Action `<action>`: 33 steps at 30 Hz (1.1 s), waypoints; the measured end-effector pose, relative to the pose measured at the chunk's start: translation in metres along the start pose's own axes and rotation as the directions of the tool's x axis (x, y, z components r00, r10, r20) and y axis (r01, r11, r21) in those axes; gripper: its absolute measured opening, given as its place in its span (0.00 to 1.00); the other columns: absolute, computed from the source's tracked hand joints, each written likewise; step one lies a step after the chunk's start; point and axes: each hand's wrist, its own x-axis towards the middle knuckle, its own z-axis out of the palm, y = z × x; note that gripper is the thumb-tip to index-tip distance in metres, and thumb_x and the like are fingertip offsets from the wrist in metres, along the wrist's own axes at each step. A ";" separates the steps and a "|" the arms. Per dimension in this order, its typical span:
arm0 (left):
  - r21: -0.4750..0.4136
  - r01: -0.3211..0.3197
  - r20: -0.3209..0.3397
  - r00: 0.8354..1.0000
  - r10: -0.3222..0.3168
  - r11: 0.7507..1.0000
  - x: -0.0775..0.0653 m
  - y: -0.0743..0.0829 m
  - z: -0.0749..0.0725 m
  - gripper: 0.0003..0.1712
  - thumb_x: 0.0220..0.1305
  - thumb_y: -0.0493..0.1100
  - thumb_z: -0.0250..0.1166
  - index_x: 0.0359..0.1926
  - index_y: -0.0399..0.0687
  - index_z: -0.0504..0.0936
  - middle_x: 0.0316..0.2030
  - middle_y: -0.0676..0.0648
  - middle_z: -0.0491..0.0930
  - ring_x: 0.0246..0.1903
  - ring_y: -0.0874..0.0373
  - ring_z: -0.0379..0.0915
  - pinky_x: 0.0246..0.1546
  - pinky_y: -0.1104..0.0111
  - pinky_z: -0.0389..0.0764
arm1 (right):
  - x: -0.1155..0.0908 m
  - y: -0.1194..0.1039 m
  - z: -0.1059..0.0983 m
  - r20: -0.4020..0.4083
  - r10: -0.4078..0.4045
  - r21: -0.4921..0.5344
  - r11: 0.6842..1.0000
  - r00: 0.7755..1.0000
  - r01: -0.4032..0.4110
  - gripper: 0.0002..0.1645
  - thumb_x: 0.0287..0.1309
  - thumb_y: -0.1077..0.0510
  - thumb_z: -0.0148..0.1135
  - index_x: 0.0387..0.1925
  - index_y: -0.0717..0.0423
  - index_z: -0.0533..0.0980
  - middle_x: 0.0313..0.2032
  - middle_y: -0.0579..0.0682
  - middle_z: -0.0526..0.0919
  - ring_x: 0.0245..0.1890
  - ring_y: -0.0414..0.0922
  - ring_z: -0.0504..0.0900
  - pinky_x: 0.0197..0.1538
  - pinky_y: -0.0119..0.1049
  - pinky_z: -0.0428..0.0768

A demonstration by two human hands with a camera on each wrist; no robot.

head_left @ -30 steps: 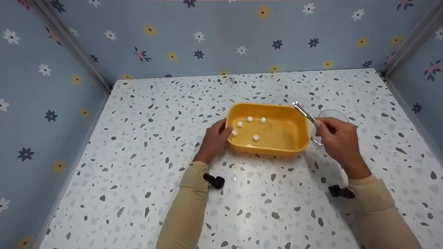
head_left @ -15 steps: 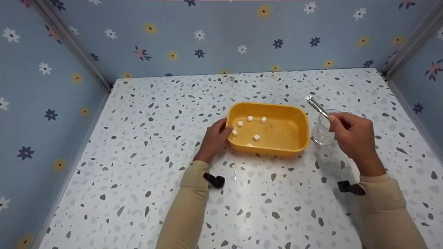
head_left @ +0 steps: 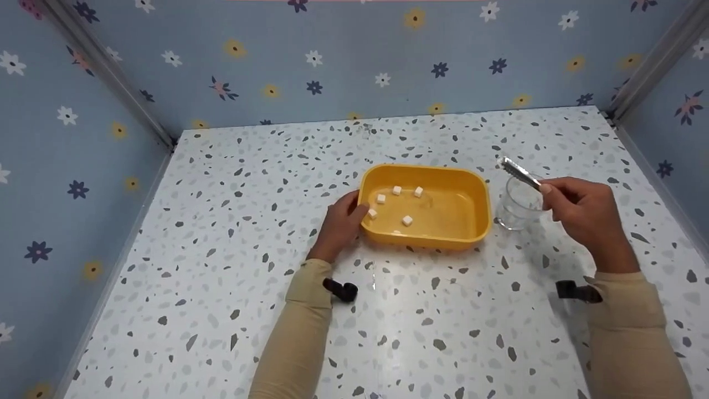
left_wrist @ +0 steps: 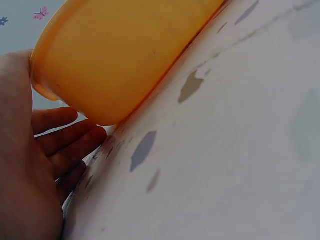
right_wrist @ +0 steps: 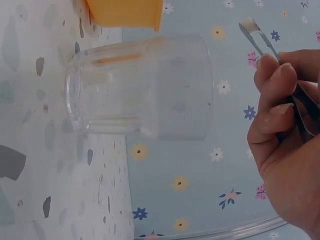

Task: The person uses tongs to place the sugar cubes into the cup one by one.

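Observation:
A yellow plastic tub (head_left: 435,241) holds several small white cubes (head_left: 407,220), mostly toward its left end. My left hand (head_left: 339,224) grips that end, thumb over the rim and fingers against the outside wall; in the left wrist view the fingers (left_wrist: 75,145) reach under the tub's curved side. My right hand (head_left: 581,213) pinches metal tongs (head_left: 520,173) above a clear glass (head_left: 515,213). A white cube (right_wrist: 248,25) sits between the tong tips in the right wrist view. The glass stands upright just right of the tub; whether anything lies in it I cannot tell.
The white speckled table (head_left: 249,183) extends around the tub and glass. Blue flowered panels (head_left: 354,61) enclose it at the back and both sides. A small black wrist mount (head_left: 340,290) projects from the left sleeve, another (head_left: 578,291) from the right.
My right hand has carried the tongs rightward, from the tub's right rim to above the glass. The left hand keeps its grip, and the tub and its cubes stay in place.

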 end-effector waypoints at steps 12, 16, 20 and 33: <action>-0.010 -0.014 -0.010 1.000 0.014 1.000 -0.003 -0.003 -0.001 0.30 0.72 0.53 0.55 0.70 0.48 0.71 0.64 0.50 0.74 0.61 0.61 0.69 0.65 0.65 0.67 | 0.002 0.018 -0.006 0.040 0.040 0.040 0.998 0.998 -0.041 0.12 0.67 0.58 0.63 0.40 0.64 0.85 0.22 0.52 0.80 0.19 0.41 0.74 0.18 0.31 0.68; -0.018 -0.009 -0.011 1.000 0.009 1.000 -0.003 -0.001 -0.001 0.29 0.72 0.53 0.55 0.70 0.48 0.72 0.63 0.51 0.75 0.59 0.61 0.71 0.65 0.65 0.68 | 0.002 0.023 -0.007 0.034 0.057 0.011 0.998 0.998 -0.058 0.13 0.68 0.55 0.63 0.40 0.63 0.85 0.23 0.51 0.80 0.19 0.42 0.74 0.19 0.31 0.68; -0.020 0.000 -0.006 1.000 0.000 1.000 -0.003 0.000 -0.001 0.30 0.71 0.52 0.54 0.70 0.48 0.71 0.64 0.51 0.75 0.60 0.61 0.70 0.65 0.65 0.67 | 0.001 0.028 -0.009 0.022 0.076 -0.009 0.997 0.997 -0.076 0.14 0.68 0.54 0.63 0.40 0.62 0.85 0.22 0.50 0.80 0.19 0.41 0.74 0.20 0.31 0.69; -0.022 0.016 -0.003 1.000 -0.017 1.000 -0.001 -0.001 0.000 0.31 0.71 0.55 0.55 0.71 0.50 0.70 0.66 0.51 0.73 0.63 0.60 0.67 0.67 0.64 0.65 | 0.000 0.036 -0.010 0.026 0.127 -0.023 0.992 0.992 -0.126 0.16 0.68 0.53 0.62 0.41 0.63 0.84 0.23 0.51 0.80 0.20 0.41 0.74 0.20 0.30 0.70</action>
